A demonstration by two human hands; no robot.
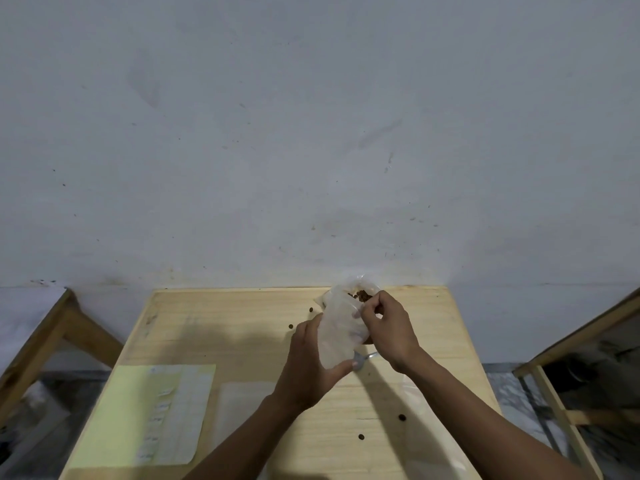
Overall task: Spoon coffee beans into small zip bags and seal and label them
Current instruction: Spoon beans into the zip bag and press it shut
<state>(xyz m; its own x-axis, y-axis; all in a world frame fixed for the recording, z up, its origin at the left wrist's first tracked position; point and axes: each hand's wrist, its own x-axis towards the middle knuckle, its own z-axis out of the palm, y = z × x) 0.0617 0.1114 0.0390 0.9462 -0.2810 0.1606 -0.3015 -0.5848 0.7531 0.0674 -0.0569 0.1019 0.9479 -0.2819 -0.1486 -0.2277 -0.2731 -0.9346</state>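
A small clear zip bag (337, 336) is held up over the far right part of the wooden table (242, 341). My left hand (311, 368) grips it from below and the side, thumb on its lower edge. My right hand (389, 327) pinches the bag's upper edge with curled fingers. Behind the hands stands a larger clear bag of brown coffee beans (360, 294). A metal spoon (363, 358) lies on the table under the hands, partly hidden. A yellow sheet with white labels (156, 414) lies at the near left, an empty clear bag (242, 410) beside it.
Loose beans lie scattered on the table, two near the far middle (291, 326) and two near the front (401, 417). A clear plastic sheet (436, 445) lies under my right forearm. Wooden frames stand at the left (52, 327) and the right (571, 348). A grey wall rises behind the table.
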